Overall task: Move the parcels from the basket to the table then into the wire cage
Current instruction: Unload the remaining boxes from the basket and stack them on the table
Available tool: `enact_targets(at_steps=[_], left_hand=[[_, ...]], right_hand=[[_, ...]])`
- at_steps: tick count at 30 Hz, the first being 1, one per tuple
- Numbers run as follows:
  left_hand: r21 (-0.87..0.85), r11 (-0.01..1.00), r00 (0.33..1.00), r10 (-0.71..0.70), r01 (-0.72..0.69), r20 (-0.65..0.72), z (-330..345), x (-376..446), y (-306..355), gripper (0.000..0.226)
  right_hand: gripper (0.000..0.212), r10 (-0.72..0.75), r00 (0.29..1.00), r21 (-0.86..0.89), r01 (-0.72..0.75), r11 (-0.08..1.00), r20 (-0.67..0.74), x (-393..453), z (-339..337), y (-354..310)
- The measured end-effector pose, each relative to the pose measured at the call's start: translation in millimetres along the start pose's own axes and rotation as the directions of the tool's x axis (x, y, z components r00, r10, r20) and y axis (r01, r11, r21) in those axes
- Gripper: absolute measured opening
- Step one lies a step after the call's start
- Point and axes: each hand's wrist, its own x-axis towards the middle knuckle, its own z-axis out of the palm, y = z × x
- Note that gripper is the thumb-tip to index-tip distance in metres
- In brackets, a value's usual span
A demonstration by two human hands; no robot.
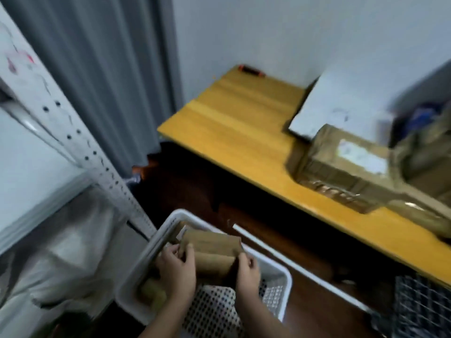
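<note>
A white perforated basket (284, 273) sits on the dark floor at the bottom centre. Over it, my left hand (177, 270) and my right hand (247, 272) grip the two ends of a brown cardboard parcel (212, 250). Another brown parcel (152, 289) lies low in the basket's left corner. On the yellow wooden table (234, 132) at the right lie a taped brown parcel (341, 167), a white flat parcel (341, 106) behind it and more brown parcels (424, 167) at the frame's right edge. The dark wire cage (419, 306) shows at the bottom right.
A white metal shelf post (80, 147) with holes stands at the left, with a grey curtain (102, 69) behind it. A small red-and-black object (251, 69) lies at the table's far corner. A white table frame bar (292, 262) runs under the table. The frame is blurred.
</note>
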Motion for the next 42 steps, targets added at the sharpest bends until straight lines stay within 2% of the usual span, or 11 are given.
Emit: enact_targets(at_steps=[3, 7, 11, 17, 22, 25, 29, 34, 38, 42], left_hand=[[-0.143, 0.986, 0.992, 0.099, -0.087, 0.078, -2, -34, 65, 0.029], [-0.278, 0.95, 0.978, 0.18, -0.144, 0.108, -4, -67, 139, 0.035], [-0.323, 0.932, 0.942, 0.244, -0.162, 0.231, 2, -94, 200, 0.04], [-0.35, 0.917, 0.823, 0.346, -0.193, 0.451, 30, -137, 264, 0.048], [-0.436, 0.869, 0.714, 0.457, -0.232, 0.53, 61, -184, 306, 0.05], [-0.47, 0.855, 0.654, 0.486, -0.218, 0.58, 83, -212, 329, 0.048], [-0.429, 0.868, 0.618, 0.483, -0.249, 0.62, 121, -235, 363, 0.047], [-0.436, 0.853, 0.556, 0.519, -0.286, 0.649, 177, -269, 413, 0.049], [-0.419, 0.858, 0.577, 0.511, -0.297, 0.637, 222, -292, 453, 0.05], [-0.404, 0.857, 0.561, 0.515, -0.319, 0.648, 265, -309, 490, 0.045]], right_hand=[[0.025, -0.08, 0.997, 0.097, 0.08, 0.992, -0.007, -27, -35, -63], [0.027, -0.236, 0.967, 0.19, 0.25, 0.949, -0.093, -65, -69, -130], [0.037, -0.373, 0.91, 0.241, 0.409, 0.88, -0.183, -93, -108, -183], [0.041, -0.41, 0.858, 0.298, 0.497, 0.815, -0.31, -110, -176, -233], [0.041, -0.446, 0.817, 0.326, 0.561, 0.761, -0.365, -104, -238, -272], [0.041, -0.476, 0.795, 0.312, 0.592, 0.743, -0.376, -91, -277, -296], [0.04, -0.529, 0.757, 0.309, 0.645, 0.699, -0.385, -71, -329, -328], [0.043, -0.548, 0.734, 0.269, 0.666, 0.695, -0.402, -44, -398, -376], [0.048, -0.589, 0.706, 0.189, 0.689, 0.699, -0.394, -20, -441, -417], [0.054, -0.603, 0.687, 0.05, 0.676, 0.736, -0.407, 9, -475, -449]])
